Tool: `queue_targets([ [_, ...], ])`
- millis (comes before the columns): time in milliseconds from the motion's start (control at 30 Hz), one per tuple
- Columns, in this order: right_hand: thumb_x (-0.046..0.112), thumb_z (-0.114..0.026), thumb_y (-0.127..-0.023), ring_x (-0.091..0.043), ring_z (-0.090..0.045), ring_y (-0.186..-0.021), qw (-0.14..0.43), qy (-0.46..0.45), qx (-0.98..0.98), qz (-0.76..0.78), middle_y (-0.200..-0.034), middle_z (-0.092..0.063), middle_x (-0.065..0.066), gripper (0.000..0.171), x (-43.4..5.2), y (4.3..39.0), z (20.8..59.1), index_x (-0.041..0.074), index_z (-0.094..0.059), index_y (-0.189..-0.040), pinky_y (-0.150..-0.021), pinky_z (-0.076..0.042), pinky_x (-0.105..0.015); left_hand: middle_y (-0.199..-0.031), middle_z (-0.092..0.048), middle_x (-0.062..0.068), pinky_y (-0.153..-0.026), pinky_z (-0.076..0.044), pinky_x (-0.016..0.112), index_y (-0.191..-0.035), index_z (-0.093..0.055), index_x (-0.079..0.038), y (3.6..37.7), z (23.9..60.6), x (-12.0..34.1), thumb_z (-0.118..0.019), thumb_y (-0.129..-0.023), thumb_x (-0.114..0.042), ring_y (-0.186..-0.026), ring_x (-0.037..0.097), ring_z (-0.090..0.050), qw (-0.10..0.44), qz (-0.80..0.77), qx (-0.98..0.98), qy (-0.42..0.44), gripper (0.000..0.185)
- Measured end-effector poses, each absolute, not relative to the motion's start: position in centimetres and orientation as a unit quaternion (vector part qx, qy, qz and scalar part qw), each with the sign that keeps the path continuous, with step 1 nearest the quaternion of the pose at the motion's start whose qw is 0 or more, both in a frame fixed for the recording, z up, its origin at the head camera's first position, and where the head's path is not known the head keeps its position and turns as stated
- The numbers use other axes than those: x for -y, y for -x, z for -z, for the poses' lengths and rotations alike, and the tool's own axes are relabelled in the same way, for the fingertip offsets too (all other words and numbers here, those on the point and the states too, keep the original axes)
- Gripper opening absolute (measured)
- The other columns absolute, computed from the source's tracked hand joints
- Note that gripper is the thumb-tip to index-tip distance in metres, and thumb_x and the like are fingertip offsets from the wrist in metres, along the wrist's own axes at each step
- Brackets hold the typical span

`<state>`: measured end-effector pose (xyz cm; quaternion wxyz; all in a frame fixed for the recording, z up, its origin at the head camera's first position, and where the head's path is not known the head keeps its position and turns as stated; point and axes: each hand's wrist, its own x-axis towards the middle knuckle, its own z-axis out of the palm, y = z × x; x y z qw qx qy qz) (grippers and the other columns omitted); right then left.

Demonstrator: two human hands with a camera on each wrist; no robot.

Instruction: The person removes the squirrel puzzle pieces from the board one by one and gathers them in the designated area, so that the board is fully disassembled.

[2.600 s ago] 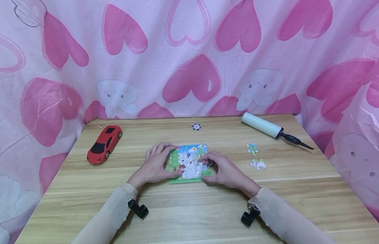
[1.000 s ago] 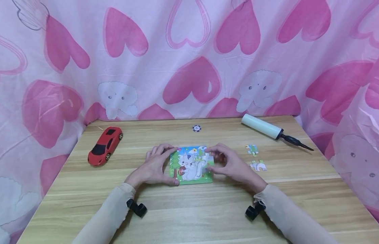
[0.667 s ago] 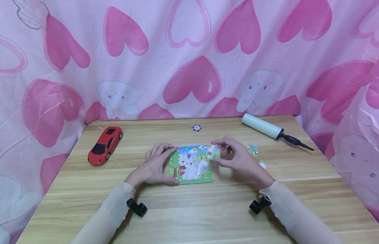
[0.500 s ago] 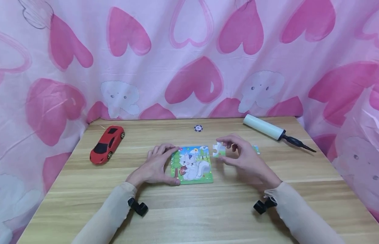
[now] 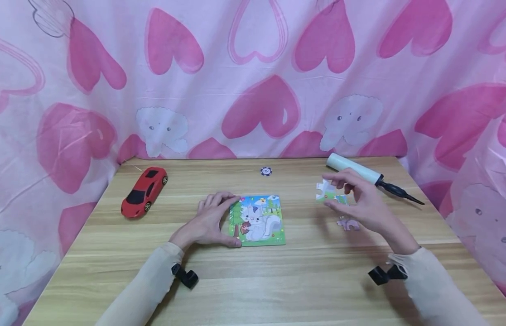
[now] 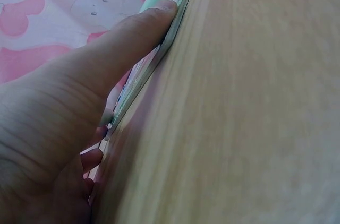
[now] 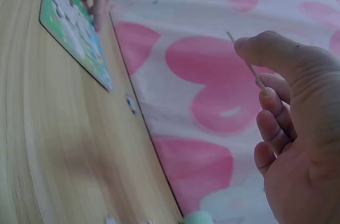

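Two hands work at a cartoon-cat puzzle board (image 5: 257,220) lying flat on the tabletop (image 5: 253,280). Left hand (image 5: 207,222) presses its edge, fingers fairly straight; the left wrist view shows the thumb along the rim. Farther right, raised, right hand (image 5: 360,203) pinches a white-green puzzle piece (image 5: 327,192), edge-on in its wrist view.

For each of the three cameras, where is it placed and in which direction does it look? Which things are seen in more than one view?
Head: above the wooden table, looking forward and down; both sleeved forearms, left hand and right hand show.
Left wrist: low by the table, along the left hand pressing the edge of the square squirrel puzzle board.
Right wrist: behind the right hand, facing the pink heart curtain; thumb and finger pinch a thin puzzle piece.
Shared: the board appears in all three; the piece in two.
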<state>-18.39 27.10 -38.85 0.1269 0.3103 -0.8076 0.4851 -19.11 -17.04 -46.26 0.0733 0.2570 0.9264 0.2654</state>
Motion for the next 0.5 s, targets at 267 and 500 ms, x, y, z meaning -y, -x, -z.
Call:
queue_targets([
  [267, -0.024, -0.088, -0.076, -0.016, -0.049, -0.099, 0.146, -0.297, 0.812, -0.481, -0.107, -0.058, -0.007, 0.073, -29.5, 17.0, 38.1, 0.001, -0.072, -0.143, -0.080, -0.042, -0.022, -0.172, -0.034, 0.005, -0.119, -0.027, 0.059, -0.175, -0.038, -0.024, 19.1, 46.1, 17.0, -0.095, -0.068, -0.078, -0.154, 0.033, -0.031, 0.075, -0.266, -0.926, -0.256, 0.132],
  [500, -0.027, -0.086, -0.075, -0.018, -0.047, -0.099, 0.154, -0.287, 0.817, -0.475, -0.106, -0.056, -0.009, 0.071, -31.3, 16.1, 38.1, -0.004, -0.072, -0.140, -0.082, -0.042, -0.021, -0.172, -0.035, 0.005, -0.120, -0.027, 0.060, -0.175, -0.038, -0.024, 19.1, 46.1, 17.0, -0.095, -0.069, -0.078, -0.154, 0.034, -0.030, 0.074, -0.265, -0.927, -0.256, 0.132],
])
